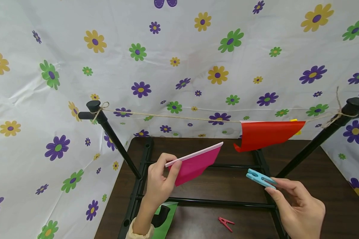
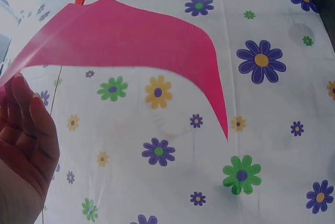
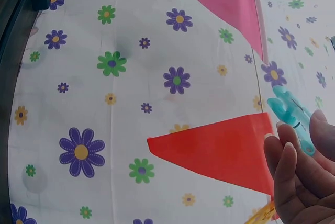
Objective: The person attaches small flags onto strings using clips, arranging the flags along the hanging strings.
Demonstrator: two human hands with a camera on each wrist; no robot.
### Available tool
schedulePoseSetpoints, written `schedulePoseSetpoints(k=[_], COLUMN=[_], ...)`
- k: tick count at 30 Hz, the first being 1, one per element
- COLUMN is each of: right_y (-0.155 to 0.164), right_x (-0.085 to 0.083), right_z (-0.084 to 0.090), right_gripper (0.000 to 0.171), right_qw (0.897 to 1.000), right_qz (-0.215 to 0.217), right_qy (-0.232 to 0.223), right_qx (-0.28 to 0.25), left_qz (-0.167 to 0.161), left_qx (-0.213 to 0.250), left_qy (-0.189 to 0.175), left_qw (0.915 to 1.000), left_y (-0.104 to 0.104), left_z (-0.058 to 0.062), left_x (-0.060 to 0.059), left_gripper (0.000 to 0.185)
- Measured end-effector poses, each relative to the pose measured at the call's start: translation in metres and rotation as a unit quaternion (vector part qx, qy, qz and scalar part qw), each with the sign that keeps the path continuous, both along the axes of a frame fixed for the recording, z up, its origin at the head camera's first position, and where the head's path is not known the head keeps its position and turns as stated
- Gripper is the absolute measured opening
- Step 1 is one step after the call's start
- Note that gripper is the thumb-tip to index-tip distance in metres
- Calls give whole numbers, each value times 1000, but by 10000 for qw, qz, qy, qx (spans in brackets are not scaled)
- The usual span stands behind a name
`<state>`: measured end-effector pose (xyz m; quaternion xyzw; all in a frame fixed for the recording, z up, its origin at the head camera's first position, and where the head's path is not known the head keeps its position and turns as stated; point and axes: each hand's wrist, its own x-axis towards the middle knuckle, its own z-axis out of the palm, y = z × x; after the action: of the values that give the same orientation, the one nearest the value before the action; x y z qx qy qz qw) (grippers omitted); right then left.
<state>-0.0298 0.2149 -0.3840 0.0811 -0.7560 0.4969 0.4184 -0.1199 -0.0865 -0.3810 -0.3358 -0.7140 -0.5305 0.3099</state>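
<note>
My left hand (image 1: 161,177) pinches a pink paper pennant (image 1: 195,166) by one end of its white top edge. The pennant slants up to the right, in front of and below the string (image 1: 167,116); in the left wrist view it bows. A light blue clothespin (image 1: 260,178) sits between the thumb and fingers of my right hand (image 1: 300,204), its gripping end pointing left. Above that hand, a red paper pennant (image 1: 269,134) hangs from the string, with a yellow clothespin (image 3: 261,214) at its right end.
Two black posts (image 1: 116,142) carry the string, rising from a black frame (image 1: 221,202) on the dark wooden table (image 1: 209,186). On the table lie a small red clothespin (image 1: 225,223) and a green sheet (image 1: 170,220) with a black shape. Flower-patterned cloth (image 1: 173,39) hangs behind.
</note>
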Motion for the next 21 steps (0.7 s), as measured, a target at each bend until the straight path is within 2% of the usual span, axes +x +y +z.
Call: schedulePoseSetpoints(k=[4,10,17,21], right_y=[3,5,3,4], right_x=[-4,-14,-22,-26], right_z=[0,4,12,17], right_gripper=[52,59,59,60], right_qw=[9998,9981,9982,9981], right_qz=[135,455,419,361], right_qy=[155,399,436,486], right_qx=[-9,-77,16,85], left_qz=[-48,-223,-433,-491], left_qx=[43,181,275,265], left_qy=[-99,-401,-753,-722], left_qw=[9999,9988,9958,9958], left_y=[1,3,6,7], left_z=[1,6,6,7], left_x=[-2,-7,-11,-12], left_gripper=[26,18,7,7])
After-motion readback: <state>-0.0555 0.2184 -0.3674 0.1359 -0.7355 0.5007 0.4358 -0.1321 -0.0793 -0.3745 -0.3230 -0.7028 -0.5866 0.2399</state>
